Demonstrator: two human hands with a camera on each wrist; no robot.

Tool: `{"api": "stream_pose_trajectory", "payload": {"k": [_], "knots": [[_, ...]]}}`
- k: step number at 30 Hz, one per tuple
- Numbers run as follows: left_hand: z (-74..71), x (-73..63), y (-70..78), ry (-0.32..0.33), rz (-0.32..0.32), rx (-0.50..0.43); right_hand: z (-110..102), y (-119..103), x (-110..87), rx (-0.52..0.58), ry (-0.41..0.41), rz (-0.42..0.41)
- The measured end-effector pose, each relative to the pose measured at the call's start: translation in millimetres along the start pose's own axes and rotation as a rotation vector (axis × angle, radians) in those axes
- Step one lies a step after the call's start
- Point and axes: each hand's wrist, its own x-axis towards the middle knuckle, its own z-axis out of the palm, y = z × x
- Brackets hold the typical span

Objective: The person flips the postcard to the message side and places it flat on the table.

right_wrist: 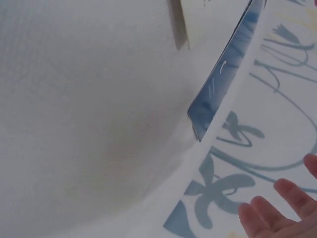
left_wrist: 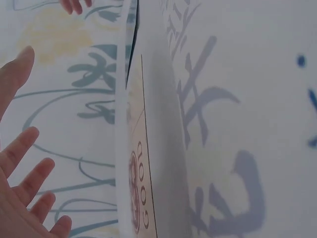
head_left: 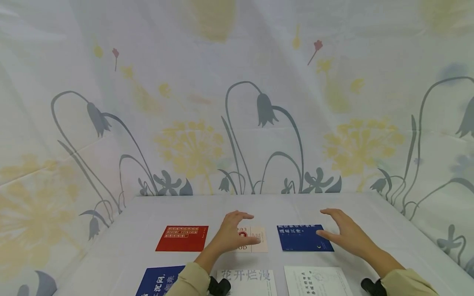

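My left hand point(head_left: 231, 234) is held over the cream card point(head_left: 261, 236) printed with red lettering, covering part of it in the head view. Its fingers and thumb are spread apart with nothing between them. In the left wrist view, those fingers point(left_wrist: 20, 153) stand beyond the cream card's edge. Over the right side of the blue card point(head_left: 301, 239) with a small moon hovers my right hand point(head_left: 352, 236), thumb and fingers apart and holding nothing. The right wrist view has its fingertips point(right_wrist: 267, 213) at the lower right, away from that blue card.
A red card point(head_left: 181, 243) lies left of the cream one. Along the near row are another blue card point(head_left: 157, 279), a white card with large grey characters point(head_left: 255, 286) and a pale card with small text point(head_left: 327, 283). A flower-printed curtain point(head_left: 244, 144) stands behind the white table point(head_left: 126, 238).
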Motion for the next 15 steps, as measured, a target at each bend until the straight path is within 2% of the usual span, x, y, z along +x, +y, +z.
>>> {"api": "stream_pose_trajectory", "payload": {"k": [5,15], "knots": [[7.0,5.0,3.4,-0.002,0.008,-0.014,0,-2,4.6,0.012,0.003,-0.033],[18.7,11.8,12.6,-0.016,-0.006,-0.081,3,-4,10.9,0.044,-0.046,-0.023]]}}
